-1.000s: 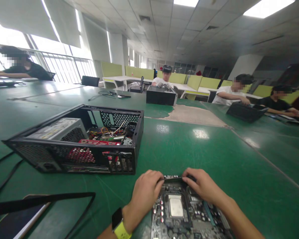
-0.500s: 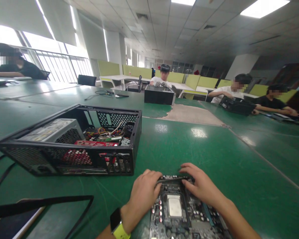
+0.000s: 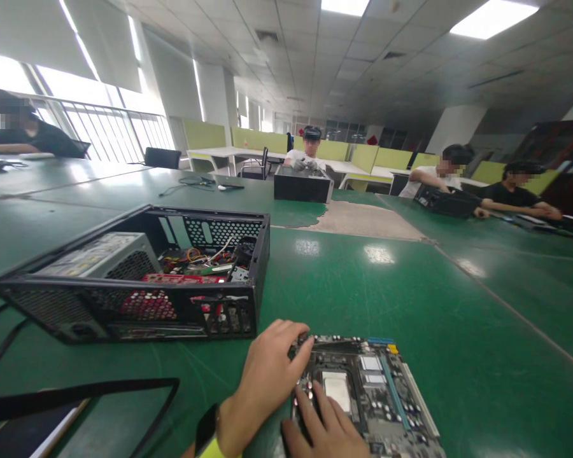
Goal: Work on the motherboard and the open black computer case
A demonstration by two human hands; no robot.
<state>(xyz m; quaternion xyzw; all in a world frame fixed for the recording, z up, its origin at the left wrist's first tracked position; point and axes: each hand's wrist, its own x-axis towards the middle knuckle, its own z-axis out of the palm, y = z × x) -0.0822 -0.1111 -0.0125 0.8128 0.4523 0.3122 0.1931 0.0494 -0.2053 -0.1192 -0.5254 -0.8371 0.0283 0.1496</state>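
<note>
Left hand (image 3: 273, 362) and right hand (image 3: 328, 426) partly cover the motherboard (image 3: 375, 395)

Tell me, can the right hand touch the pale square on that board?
Probably yes. The right hand is close to the pale square, and most of the square's top shows uncovered. The left hand is at the far left corner of the board, so it seems out of the way.

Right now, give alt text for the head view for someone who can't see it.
A motherboard lies on a green table, left hand at its far-left corner, right hand spread over its left side. To the left sits an open black computer case; other people are farther back.
</note>
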